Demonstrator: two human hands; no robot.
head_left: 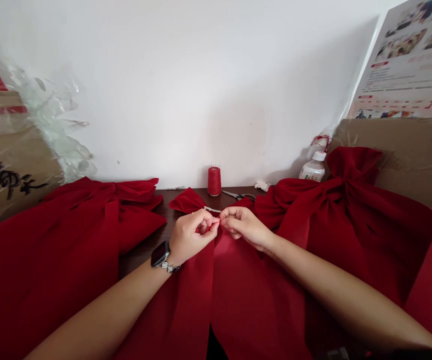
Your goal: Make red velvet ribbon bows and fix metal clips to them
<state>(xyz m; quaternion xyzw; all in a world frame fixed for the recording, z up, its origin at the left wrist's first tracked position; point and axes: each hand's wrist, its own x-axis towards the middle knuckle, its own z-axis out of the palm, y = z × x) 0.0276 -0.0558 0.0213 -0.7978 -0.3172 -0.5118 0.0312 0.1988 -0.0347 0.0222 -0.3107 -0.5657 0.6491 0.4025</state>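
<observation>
The cloth (238,295) lies on the bench (141,252) straight ahead of me. Its wide red tails run down toward my lap and its gathered middle is caught between my two hands, with a small fan of it standing up just behind them. My left hand (195,234) and right hand (244,225) meet fingertip to fingertip. The fingers of both are closed in a tight pinch on that gather, where a pale strand (212,209) crosses it. I cannot tell whether it is wire, thread or a tie. I judge I am at the binding step, cinching the pleats at the centre. The next move calls for a firm pinch on one side so the folds do not slip while the strand is worked. A watch (160,254) sits on my left wrist. Behind, near the wall, stand a red spool (214,181), scissors (238,195) and a bottle (313,170). Big red bows (343,205) are heaped on both sides against cardboard boxes (411,160).
</observation>
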